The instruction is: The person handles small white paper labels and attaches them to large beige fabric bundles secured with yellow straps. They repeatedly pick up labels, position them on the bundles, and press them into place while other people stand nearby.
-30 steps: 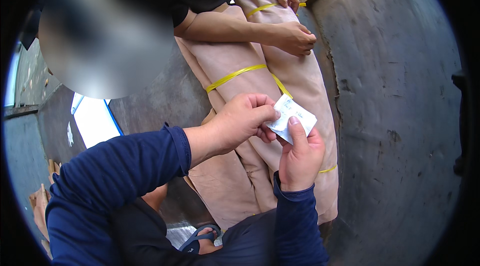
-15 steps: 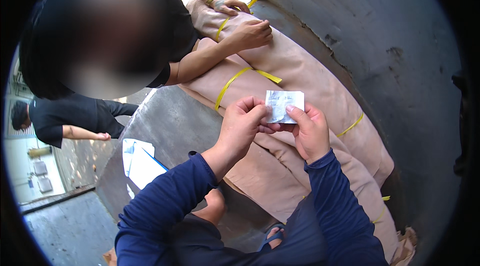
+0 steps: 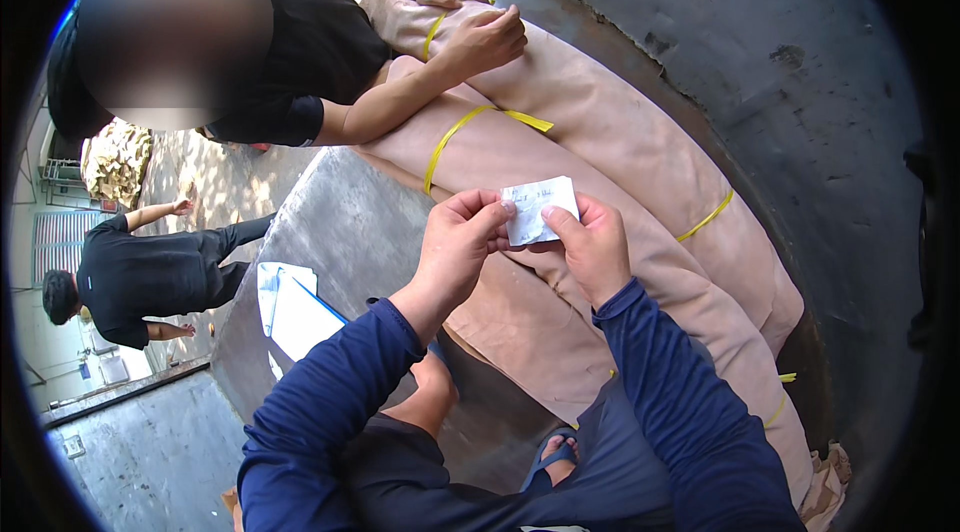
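A small white paper slip (image 3: 532, 212) with handwriting on it is held up in front of me, above the bundles. My left hand (image 3: 458, 242) pinches its left edge between thumb and fingers. Its right side is gripped by my right hand (image 3: 592, 247), the thumb lying across the front and the fingers hidden behind. Beneath both hands stretch long pinkish-beige leather rolls (image 3: 640, 172), bound with yellow straps (image 3: 455, 142). Both my forearms are in dark blue sleeves.
At the far left a co-worker (image 3: 300, 42) leans over the rolls, arms resting on them. Another person (image 3: 160, 267) in black stands farther off. White papers with a blue edge (image 3: 300, 312) lie on the grey metal bed (image 3: 340, 222). A dark metal wall (image 3: 780, 62) rises along the right.
The slip and my hands sit slightly farther left in view. The view has shifted, showing more of the yard. The distant person's arm is now out to the side.
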Available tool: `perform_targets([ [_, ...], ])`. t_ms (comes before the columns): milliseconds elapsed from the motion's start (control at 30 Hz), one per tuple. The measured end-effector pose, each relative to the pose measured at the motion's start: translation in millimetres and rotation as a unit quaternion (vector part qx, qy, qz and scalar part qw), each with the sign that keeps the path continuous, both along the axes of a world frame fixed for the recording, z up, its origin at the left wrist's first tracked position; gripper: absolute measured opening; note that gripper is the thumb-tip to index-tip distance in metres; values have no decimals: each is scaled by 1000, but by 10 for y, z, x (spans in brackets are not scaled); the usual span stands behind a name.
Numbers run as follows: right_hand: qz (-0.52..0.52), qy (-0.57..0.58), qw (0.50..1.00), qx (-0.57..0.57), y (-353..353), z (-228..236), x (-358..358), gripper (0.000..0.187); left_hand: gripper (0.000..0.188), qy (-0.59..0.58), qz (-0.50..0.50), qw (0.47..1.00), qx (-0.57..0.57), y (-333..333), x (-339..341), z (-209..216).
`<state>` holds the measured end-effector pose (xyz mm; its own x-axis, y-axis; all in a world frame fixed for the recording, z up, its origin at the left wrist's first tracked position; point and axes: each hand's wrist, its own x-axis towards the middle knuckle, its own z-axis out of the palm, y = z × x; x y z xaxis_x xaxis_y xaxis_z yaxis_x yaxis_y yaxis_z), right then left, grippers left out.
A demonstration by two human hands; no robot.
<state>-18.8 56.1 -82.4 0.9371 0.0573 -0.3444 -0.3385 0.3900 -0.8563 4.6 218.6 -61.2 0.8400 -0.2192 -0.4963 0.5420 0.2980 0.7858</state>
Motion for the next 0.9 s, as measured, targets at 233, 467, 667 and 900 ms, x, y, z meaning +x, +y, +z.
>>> perform_targets([
  [233,0,35,999,37,7,-47,0,21,14,35,22,999,-19,22,-9,-123],
  [467,-1,39,998,39,30,-56,30,21,15,48,21,998,-37,46,22,-177],
  [667,-17,26,999,34,70,-130,4,20,15,27,7,999,-36,84,21,-227],
  [900,26,117,952,-281,-206,-331,227,22,16,-100,131,979,117,395,426,-373],
])
